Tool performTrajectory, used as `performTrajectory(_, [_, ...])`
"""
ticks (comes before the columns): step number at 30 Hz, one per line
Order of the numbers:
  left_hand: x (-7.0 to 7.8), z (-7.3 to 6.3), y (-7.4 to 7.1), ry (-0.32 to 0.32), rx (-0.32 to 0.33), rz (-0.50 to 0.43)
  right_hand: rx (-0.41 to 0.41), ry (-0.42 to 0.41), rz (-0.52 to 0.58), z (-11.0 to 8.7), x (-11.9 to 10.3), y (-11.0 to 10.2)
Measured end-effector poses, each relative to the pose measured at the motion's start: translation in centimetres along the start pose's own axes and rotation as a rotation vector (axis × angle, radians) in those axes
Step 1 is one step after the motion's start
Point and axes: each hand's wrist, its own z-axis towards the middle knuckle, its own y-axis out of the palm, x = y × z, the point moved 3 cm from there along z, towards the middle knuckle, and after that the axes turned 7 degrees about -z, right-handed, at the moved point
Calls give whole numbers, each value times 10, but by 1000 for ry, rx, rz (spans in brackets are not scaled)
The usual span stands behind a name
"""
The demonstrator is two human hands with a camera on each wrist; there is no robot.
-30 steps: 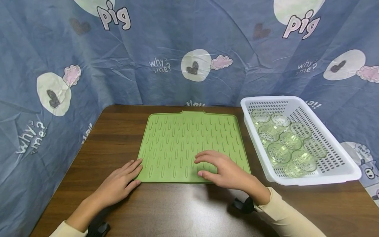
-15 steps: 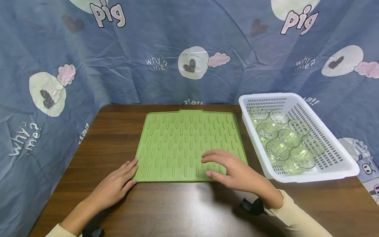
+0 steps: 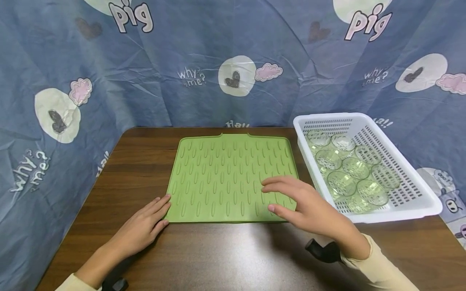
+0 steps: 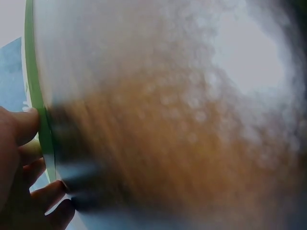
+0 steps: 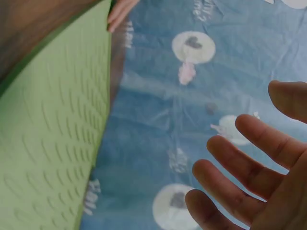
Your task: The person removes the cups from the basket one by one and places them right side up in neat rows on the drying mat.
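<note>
A green ridged drying mat (image 3: 218,178) lies flat on the brown wooden table. My left hand (image 3: 140,228) rests at the mat's near left corner, fingertips right at its edge; in the left wrist view the fingers (image 4: 29,125) meet the mat's green rim (image 4: 41,110). Over the mat's near right part hovers my right hand (image 3: 303,204), fingers spread and slightly bent with nothing between them. The right wrist view shows that hand's fingers (image 5: 249,167) apart from the mat (image 5: 57,129). To its right stands a white plastic basket (image 3: 418,202) holding several clear greenish glasses (image 3: 355,168).
The wooden table (image 3: 218,254) has rounded back corners and ends at a blue printed cloth (image 3: 182,40) hung behind and around it. The basket's left wall stands close beside the mat's right edge. A black wrist strap (image 3: 324,250) sits under my right wrist.
My right hand has moved right across the mat, toward the basket, and lifted a little. My left hand stays at the mat's corner; the head view has shifted slightly.
</note>
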Motion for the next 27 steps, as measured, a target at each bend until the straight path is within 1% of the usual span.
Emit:
performTrajectory(5, [1,-1,0,-7,4,-4,6,51,-36,-13,5,-25])
performTrajectory(12, [1,0,3,-23,-17,1,131,56,-143,-39,28,-70])
performTrajectory(14, [0,1,4,-19,-18,-3,150,79,-166,-48,38,-81])
performTrajectory(16, [0,2,4,-26,-25,-11,163,123,-188,-58,48,-90])
performTrajectory(20, [-1,2,4,-78,-73,-40,166,260,-236,-77,72,-106])
performTrajectory(22, [-1,3,3,-90,-84,-48,163,324,-259,-86,84,-113])
performTrajectory(25, [0,3,3,-79,-68,-44,153,416,-292,-97,101,-124])
performTrajectory(27, [1,3,2,-69,-54,-39,129,479,-313,-103,111,-131])
